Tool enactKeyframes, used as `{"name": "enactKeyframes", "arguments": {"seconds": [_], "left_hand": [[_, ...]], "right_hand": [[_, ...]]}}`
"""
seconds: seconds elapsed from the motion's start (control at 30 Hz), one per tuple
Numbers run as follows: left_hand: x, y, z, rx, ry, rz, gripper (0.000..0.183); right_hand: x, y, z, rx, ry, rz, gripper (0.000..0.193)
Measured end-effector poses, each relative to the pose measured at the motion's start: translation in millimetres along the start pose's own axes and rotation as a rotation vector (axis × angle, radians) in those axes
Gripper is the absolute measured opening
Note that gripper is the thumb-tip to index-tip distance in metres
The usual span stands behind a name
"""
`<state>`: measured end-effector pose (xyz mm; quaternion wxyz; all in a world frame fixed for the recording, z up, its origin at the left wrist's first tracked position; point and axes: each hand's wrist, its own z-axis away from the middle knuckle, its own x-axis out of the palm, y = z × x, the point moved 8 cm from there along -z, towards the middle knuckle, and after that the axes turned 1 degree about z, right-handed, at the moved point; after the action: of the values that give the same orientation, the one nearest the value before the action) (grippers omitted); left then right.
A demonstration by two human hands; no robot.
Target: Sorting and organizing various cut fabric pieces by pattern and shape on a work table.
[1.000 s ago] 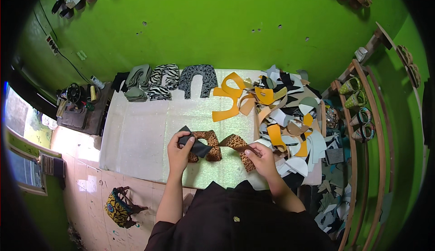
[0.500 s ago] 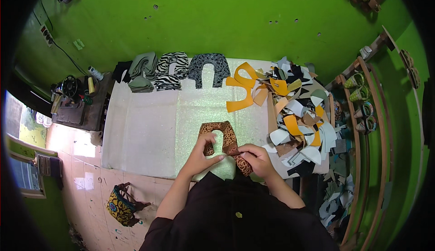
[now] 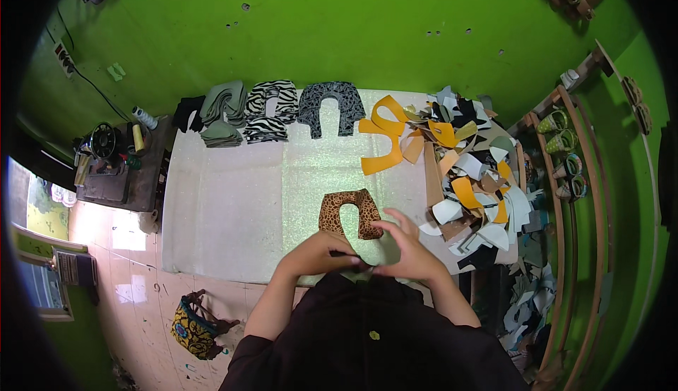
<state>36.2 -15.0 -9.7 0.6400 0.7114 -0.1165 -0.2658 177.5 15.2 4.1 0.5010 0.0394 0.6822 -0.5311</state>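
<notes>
One dark pc (image 3: 362,264) nr shirt (image 3: 374,313) is pinched by L hand (image 3: 311,254), R hand (image 3: 409,253) w/ fingers spread, thumb's hold unclear; prob. light & bendy, best taken by edges, like patterned U (image 3: 348,197) on table (image 3: 229,214) just beyond.

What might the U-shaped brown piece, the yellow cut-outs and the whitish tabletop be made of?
U-shaped brown piece: perhaps printed fabric or synthetic leather, judging by its dark-and-tan patterned face.
Yellow cut-outs: likely smooth, leather-like sheet, given their even colour and clean curved edges.
Whitish tabletop: possibly glossy plastic sheeting, with speckled glints and faint crease lines.
</notes>
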Motion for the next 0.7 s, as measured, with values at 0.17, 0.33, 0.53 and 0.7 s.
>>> {"name": "enactKeyframes", "arguments": {"seconds": [0.17,0.33,0.53,0.7], "left_hand": [[0,-12,-5,-0.213,0.033,-0.236,0.018],[-24,-64,8,-0.5,0.075,0.049,0.018],[-45,-113,0,-0.384,0.343,0.332,0.025],[-59,-166,-9,-0.369,0.749,0.085,0.024]], "right_hand": [[34,-22,-16,-0.035,-0.126,-0.418,0.066],[61,33,-34,0.242,-0.175,-0.56,0.027],[76,91,-59,0.384,-0.074,-0.858,0.017],[69,123,-77,0.361,0.317,-0.314,0.024]]}}
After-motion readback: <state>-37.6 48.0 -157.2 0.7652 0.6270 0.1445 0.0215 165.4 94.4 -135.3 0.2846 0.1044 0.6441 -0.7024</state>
